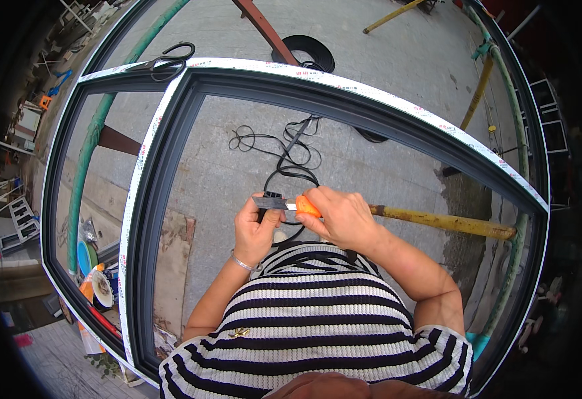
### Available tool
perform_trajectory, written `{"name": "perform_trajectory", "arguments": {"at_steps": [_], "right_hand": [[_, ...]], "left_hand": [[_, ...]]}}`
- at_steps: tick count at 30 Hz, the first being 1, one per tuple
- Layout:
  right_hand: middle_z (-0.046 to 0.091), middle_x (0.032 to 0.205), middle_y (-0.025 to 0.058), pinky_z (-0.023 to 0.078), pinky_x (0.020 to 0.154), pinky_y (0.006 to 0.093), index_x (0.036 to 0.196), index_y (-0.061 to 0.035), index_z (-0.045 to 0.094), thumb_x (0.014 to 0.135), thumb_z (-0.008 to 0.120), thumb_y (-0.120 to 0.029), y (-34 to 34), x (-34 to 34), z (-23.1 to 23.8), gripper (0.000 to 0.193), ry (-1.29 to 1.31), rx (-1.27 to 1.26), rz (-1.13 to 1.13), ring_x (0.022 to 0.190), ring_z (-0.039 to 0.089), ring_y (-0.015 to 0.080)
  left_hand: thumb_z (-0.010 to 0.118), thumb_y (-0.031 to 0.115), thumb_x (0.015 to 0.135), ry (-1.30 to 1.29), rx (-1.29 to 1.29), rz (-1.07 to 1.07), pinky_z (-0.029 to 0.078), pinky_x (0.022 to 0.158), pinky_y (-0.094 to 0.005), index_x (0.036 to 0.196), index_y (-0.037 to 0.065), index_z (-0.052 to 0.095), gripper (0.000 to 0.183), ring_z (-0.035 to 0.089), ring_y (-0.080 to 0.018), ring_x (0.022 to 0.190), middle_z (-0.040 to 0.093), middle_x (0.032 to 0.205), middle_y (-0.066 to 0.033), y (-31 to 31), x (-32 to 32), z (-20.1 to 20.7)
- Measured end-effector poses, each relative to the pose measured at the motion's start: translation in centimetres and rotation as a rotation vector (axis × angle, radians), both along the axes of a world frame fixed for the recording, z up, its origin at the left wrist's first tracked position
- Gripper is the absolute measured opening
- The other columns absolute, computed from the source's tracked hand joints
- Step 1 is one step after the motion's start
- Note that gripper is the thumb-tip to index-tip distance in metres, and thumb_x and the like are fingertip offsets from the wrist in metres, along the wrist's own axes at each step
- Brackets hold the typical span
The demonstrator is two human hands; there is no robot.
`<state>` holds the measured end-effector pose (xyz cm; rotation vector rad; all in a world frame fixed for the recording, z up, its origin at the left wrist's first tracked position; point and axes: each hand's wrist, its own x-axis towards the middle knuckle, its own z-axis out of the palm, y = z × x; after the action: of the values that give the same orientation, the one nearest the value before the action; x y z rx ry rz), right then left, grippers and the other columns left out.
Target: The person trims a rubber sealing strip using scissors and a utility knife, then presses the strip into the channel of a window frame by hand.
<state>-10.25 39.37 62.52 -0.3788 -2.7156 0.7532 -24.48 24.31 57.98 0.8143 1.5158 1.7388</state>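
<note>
Your left hand (256, 229) pinches a short dark grey profile strip (269, 202), fingers closed around its lower edge, so it lies level with its long axis running left to right in front of your chest. Your right hand (343, 216) grips an orange-handled cutting tool (306, 206) — fingers wrapped shut on the handle — and its tip meets the strip's right end. So the strip lies just left of the tool, touching it. Both hover over the large dark window frame with white-taped edges (171, 106); black-handled scissors (166, 61) rest on its far corner — well apart.

scissors (168, 60), yellow pole (450, 222), dark window frame (164, 193)
</note>
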Motion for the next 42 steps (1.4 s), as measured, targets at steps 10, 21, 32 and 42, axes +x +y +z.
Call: {"name": "perform_trajectory", "arguments": {"at_steps": [10,21,32,42], "right_hand": [[0.063,0.079,0.0128,0.050,0.051,0.0452,0.096,-0.0080,0.059,0.091,0.068,-0.039,-0.2,0.2,0.4,0.033,-0.047,0.029,-0.009,0.061,0.064,0.0355],[0.063,0.075,0.0095,0.051,0.049,0.0451,0.092,-0.0094,0.055,0.092,0.065,-0.043,0.6,1.2,-0.7,0.035,-0.018,0.053,-0.011,0.058,0.064,0.0333],[0.063,0.074,0.0107,0.050,0.051,0.0458,0.093,-0.0091,0.056,0.093,0.062,-0.044,2.6,1.3,-2.0,0.035,-0.017,0.042,0.025,0.059,0.063,0.0362],[0.067,0.081,0.0213,0.050,0.068,0.0516,0.101,-0.0059,0.059,0.097,0.058,-0.046,3.6,2.2,-3.0,0.041,-0.172,-0.285,-0.285,0.079,0.065,0.0444]], "left_hand": [[0.062,0.020,0.101,0.077,-0.030,0.019,0.046,0.064,-0.0215,0.108,0.000,0.061,0.021,0.057,-0.0085,0.071,0.064,0.084,-0.0046,-0.4,0.4,0.3],[0.063,0.014,0.099,0.087,-0.011,0.095,0.047,0.065,-0.0215,0.111,-0.001,0.059,0.019,0.057,-0.0065,0.073,0.065,0.084,-0.0022,-0.8,0.7,0.1],[0.061,0.017,0.101,0.064,-0.009,0.079,0.047,0.066,-0.0217,0.108,-0.001,0.059,0.019,0.056,-0.0075,0.073,0.064,0.084,-0.0035,-0.9,0.7,-0.2],[0.061,0.021,0.101,0.055,-0.039,0.053,0.045,0.063,-0.0219,0.107,-0.001,0.060,0.023,0.054,-0.0079,0.069,0.062,0.081,-0.0029,-0.3,0.2,-0.1]]}}
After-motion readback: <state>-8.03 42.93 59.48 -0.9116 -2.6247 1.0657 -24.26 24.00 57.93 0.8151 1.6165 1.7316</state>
